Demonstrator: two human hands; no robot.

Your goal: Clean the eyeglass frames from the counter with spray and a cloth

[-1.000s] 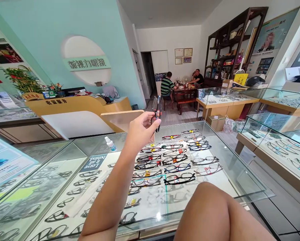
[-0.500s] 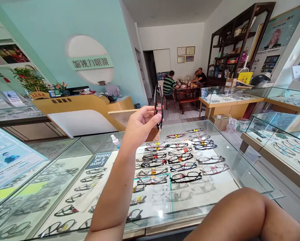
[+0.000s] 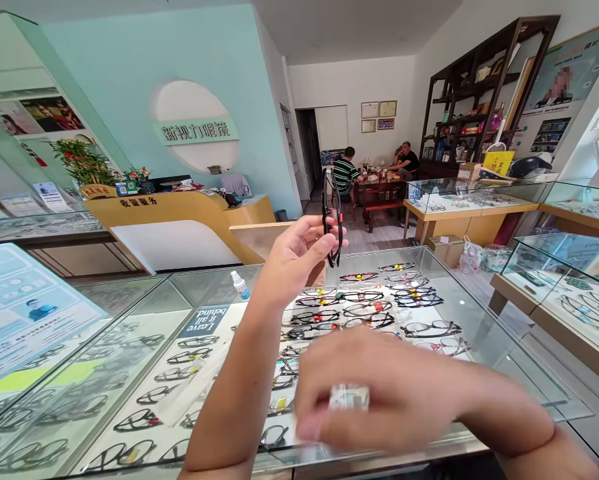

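Note:
My left hand (image 3: 299, 257) is raised above the far side of the glass display case (image 3: 484, 340), its thumb and fingers closed on a pair of dark-framed eyeglasses (image 3: 332, 223). The glasses stand upright and edge-on to me, with a small red tag on them. My right hand (image 3: 369, 390) hangs over the near part of the case, smeared by motion. Its thumb and fingers curve around a gap; whether the tips touch is unclear, and no object shows in it. Under and behind it, several rows of eyeglasses (image 3: 362, 295) lie in the case, partly hidden.
A small white spray bottle (image 3: 240, 285) stands on the case to the left. A light-blue printed sign (image 3: 34, 313) is at far left. Other display cases (image 3: 569, 293) flank on the right. A yellow-fronted counter (image 3: 179, 217) and two seated people at a table (image 3: 377, 183) are farther back.
My right hand has come up from the lower right over the case. The left hand still holds the glasses. The whole view has shifted slightly.

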